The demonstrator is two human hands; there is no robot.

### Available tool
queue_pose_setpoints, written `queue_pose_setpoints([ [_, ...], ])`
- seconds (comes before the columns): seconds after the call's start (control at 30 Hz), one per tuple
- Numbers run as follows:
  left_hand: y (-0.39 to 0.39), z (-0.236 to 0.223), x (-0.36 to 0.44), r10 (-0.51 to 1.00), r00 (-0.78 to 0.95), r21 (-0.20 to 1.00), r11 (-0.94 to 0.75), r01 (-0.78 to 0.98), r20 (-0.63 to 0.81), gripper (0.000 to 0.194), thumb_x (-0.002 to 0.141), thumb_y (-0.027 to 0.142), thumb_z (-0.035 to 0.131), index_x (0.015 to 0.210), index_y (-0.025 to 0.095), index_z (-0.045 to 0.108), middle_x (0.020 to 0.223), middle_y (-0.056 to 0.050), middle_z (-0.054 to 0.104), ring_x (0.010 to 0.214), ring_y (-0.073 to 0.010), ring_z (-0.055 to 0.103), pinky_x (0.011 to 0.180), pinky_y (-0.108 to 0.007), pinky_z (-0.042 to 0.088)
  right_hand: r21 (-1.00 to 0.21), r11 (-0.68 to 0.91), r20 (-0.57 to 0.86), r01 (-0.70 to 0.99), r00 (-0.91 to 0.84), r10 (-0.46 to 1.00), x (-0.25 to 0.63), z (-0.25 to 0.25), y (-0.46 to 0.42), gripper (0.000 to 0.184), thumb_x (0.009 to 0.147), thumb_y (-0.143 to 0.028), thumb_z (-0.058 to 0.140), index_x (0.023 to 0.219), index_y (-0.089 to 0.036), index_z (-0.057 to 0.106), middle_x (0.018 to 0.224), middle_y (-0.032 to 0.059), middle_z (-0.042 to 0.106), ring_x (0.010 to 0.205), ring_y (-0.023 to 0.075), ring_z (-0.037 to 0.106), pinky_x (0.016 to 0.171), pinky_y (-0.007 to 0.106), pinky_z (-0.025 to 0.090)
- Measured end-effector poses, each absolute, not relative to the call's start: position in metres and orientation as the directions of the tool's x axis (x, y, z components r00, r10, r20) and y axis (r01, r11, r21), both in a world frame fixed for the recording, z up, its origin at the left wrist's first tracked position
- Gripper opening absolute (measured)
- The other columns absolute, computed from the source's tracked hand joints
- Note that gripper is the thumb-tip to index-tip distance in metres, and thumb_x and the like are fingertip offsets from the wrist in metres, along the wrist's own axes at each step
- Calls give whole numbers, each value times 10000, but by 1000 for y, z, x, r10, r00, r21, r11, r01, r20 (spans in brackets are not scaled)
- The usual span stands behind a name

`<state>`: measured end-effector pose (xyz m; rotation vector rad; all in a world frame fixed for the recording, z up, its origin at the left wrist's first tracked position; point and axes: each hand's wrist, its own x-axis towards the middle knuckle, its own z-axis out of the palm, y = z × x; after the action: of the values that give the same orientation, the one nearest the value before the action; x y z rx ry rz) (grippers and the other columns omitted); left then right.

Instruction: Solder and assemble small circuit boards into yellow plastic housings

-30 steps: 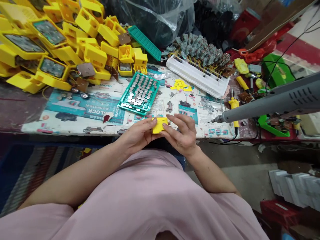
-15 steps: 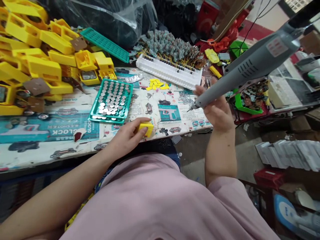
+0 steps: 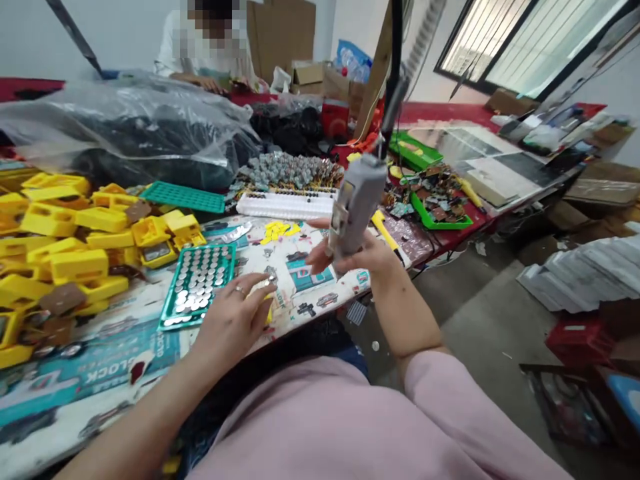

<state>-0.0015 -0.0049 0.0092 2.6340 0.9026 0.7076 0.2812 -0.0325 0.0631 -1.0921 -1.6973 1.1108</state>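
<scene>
At the far left of the surface [image 3: 105, 400], yellow housings [image 3: 79, 265] lie heaped at mixed angles; the loose stacking suggests bulk supply rather than sorted stock. A green tray [image 3: 170, 325] sits just to their right, its round metal discs [image 3: 186, 299] in rough rows, an arrangement that presumably allows them to be picked singly. Across the surface, behind a plastic bag [image 3: 150, 130], a person's hand [image 3: 207, 83] is visible.

The left hand [image 3: 235, 317] rests near the tray's right side. Its grip is nearly closed, fingers bent over a small yellow piece [image 3: 269, 313] near the front edge of the surface. Most of the piece is hidden; the hold appears to steady it and leave the other hand free.

Beyond, small yellow parts [image 3: 277, 231] lie in a loose cluster, within easy reach. Behind them a white rack [image 3: 280, 205] stands in front of massed wired components [image 3: 290, 170], apparently keeping their leads aligned.

The right hand [image 3: 377, 257] is at the grey power tool [image 3: 361, 200]. Its grip is part open, fingers spread around the lower body; whether it bears any weight cannot be told. The tool is upright, seemingly slung from above to remain at hand. Farther right, a green bin [image 3: 450, 225] contains circuit boards [image 3: 440, 200], its walls evidently confining them.
</scene>
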Motion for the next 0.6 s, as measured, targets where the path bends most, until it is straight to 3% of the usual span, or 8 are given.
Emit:
queue_pose_setpoints([
  [0.1,7,31,9,636,729,455,-744,490,253,410,960,419,419,1047,204,757,1193,-159,725,1107,-339,671,984,-498,507,-879,292,380,378,184,907,287,66,-43,456,700,-583,802,925,-210,669,685,-16,660,639,148,636,650,318,563],
  [0.17,20,38,23,658,735,505,-695,511,162,407,935,458,447,1028,236,775,1175,-133,737,1045,-336,684,952,-478,503,-837,318,494,444,367,788,297,65,-51,412,697,-536,822,907,-235,634,744,-27,657,686,143,633,706,328,568],
  [0.3,43,35,68,615,784,600,-660,453,85,302,868,350,516,937,251,793,1104,-107,750,1046,-311,656,1002,-447,461,-828,353,512,437,331,792,319,61,-68,429,767,-592,739,1031,-283,602,945,3,707,814,174,679,784,389,581],
  [0.4,51,26,112,536,840,592,-705,392,83,241,831,256,566,900,222,794,1037,-116,739,1039,-300,645,993,-428,462,-817,307,506,489,350,788,324,55,-82,477,761,-627,725,1084,-295,611,868,2,687,756,183,658,726,392,566],
  [0.5,54,18,153,429,896,463,-821,336,111,269,868,202,537,976,191,783,1093,-140,721,1051,-293,647,943,-421,489,-811,279,497,515,352,793,326,49,-89,555,773,-657,703,1202,-325,585,759,-27,624,647,162,592,636,358,524],
  [0.6,56,10,187,295,943,278,-929,245,154,292,885,169,542,1095,159,743,1211,-143,696,1123,-277,637,982,-413,482,-789,390,571,475,330,752,329,43,-87,557,794,-644,699,1255,-374,544,699,-59,569,544,137,518,535,314,464],
])
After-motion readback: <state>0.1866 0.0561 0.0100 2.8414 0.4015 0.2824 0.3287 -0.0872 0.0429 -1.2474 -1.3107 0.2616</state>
